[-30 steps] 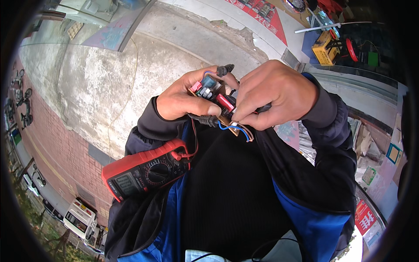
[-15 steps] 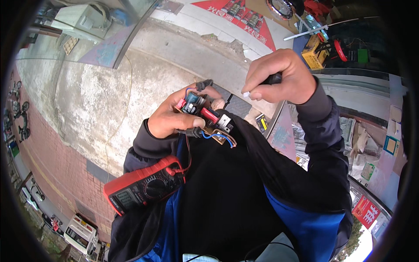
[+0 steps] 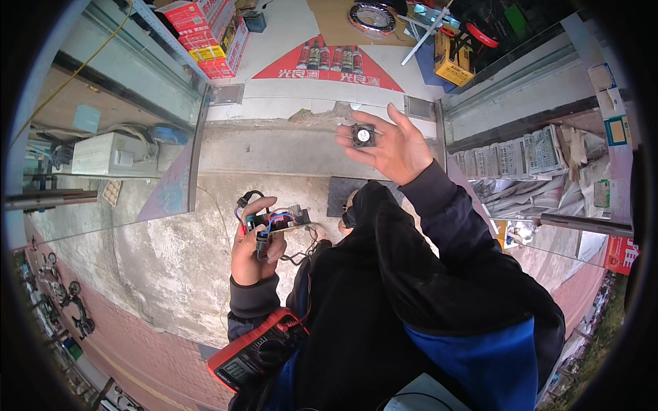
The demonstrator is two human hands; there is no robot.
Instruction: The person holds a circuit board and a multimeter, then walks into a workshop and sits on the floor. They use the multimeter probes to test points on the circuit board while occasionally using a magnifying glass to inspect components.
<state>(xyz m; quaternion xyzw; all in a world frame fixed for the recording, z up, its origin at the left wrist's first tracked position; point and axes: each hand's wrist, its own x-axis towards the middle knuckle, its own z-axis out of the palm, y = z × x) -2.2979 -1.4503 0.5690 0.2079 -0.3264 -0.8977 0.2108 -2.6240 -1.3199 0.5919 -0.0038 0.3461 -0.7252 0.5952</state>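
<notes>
My left hand [image 3: 255,250] grips a small circuit board [image 3: 295,219] with black components, a metal heat sink and blue and red wires. Black plugs hang at the board's edges, one beside my fingers. Farther forward and to the right, my right hand [image 3: 397,147] holds a small square black cooling fan [image 3: 363,135] across its outstretched fingers, the round white label facing up. By my left forearm rests a red and black multimeter [image 3: 259,349]; its leads run up toward the board.
Ahead lies a worn concrete step [image 3: 274,147], with a red printed floor mat [image 3: 329,65] beyond it. Red boxes [image 3: 205,34] are stacked far left. Glass doors flank both sides. A yellow box [image 3: 452,60] and a coiled ring [image 3: 371,19] sit far right.
My right hand has turned from a pinch to a spread palm with the fan showing. My left hand and the board have moved down and left, and the view has swung round.
</notes>
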